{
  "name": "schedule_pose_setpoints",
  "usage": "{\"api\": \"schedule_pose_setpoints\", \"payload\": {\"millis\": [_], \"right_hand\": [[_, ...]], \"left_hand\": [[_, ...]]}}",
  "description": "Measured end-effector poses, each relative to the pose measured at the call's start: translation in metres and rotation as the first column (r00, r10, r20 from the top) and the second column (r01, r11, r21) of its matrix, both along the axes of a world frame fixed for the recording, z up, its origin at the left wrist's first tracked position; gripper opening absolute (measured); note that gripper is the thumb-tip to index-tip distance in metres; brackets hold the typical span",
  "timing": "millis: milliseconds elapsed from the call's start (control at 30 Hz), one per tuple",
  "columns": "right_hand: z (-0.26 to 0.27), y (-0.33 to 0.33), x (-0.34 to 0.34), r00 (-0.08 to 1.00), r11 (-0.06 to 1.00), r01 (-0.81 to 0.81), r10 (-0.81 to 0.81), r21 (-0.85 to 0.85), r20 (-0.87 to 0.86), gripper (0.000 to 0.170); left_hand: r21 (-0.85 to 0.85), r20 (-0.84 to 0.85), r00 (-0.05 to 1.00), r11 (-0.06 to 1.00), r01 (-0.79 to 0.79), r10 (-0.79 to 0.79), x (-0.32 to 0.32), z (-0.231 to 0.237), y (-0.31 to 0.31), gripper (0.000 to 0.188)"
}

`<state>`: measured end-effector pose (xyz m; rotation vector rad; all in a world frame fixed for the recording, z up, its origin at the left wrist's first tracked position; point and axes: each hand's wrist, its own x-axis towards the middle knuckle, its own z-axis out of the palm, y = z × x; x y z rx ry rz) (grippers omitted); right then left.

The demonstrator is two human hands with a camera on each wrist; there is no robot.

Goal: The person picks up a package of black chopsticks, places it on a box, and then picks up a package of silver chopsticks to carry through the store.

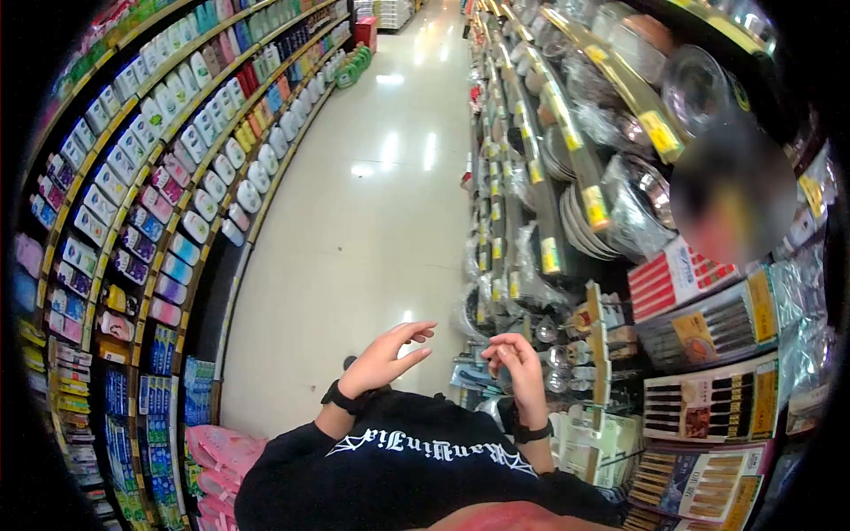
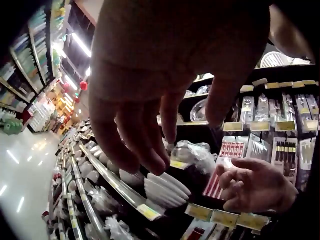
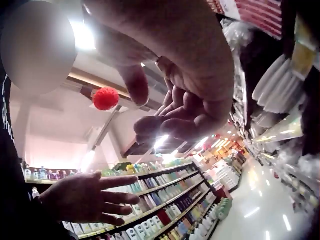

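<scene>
Both hands are held up in front of the body over a shop aisle, with a gap between them and nothing held in either. The left hand (image 1: 382, 361) has its fingers extended toward the right hand and its thumb apart; in the right wrist view the left hand (image 3: 90, 197) shows spread fingers. The right hand (image 1: 521, 373) is raised with loosely bent fingers, and the right wrist view shows the empty right hand (image 3: 187, 70) close up. Nearest to it are the packaged chopsticks (image 1: 686, 274) and stacked white bowls (image 2: 162, 190) on the right-hand shelves.
Shelves of bottles (image 1: 190, 142) line the left side, with pink packages (image 1: 217, 451) low down. The tiled floor (image 1: 354, 230) runs ahead between the shelves. On the right are plates (image 1: 584, 226), plastic-wrapped metal bowls (image 1: 651, 195) and cutlery packs (image 1: 708, 411). A red lantern (image 3: 106, 98) hangs overhead.
</scene>
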<state>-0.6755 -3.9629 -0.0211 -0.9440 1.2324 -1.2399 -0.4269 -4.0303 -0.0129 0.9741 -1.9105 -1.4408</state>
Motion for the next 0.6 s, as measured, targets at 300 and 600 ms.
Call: {"api": "schedule_pose_setpoints", "payload": {"millis": [300,600], "right_hand": [[0.008,-0.113,0.119,0.961,0.959,-0.277,0.277,-0.057,-0.012,0.02],[0.004,-0.164,0.18,0.97,0.968,-0.244,0.242,-0.064,-0.026,0.021]], "left_hand": [[-0.158,0.043,0.957,0.948,-0.276,0.286,0.135,0.018,-0.064,0.041],[-0.08,0.064,0.974,0.974,-0.213,0.218,0.189,-0.004,-0.105,0.041]]}}
